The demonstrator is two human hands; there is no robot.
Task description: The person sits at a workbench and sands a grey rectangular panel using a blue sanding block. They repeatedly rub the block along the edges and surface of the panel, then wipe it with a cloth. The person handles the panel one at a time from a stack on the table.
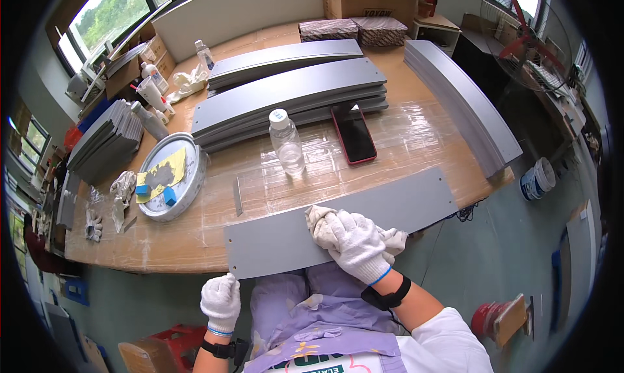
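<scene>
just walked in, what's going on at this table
The person's gloved right hand holds a bunched cloth against a grey panel at the near edge of the table. The gloved left hand is curled by the panel's near left corner; any grip is unclear. Beyond the panel are a clear bottle and a phone.

I am watching through the left of two fisheye cameras worn on the head, facing forward and down across the worktable (416,133). It is looking from above the lap (286,308), with the left hand (221,303) and right hand (354,243) sitting near and the window (112,20) lying far off.
</scene>
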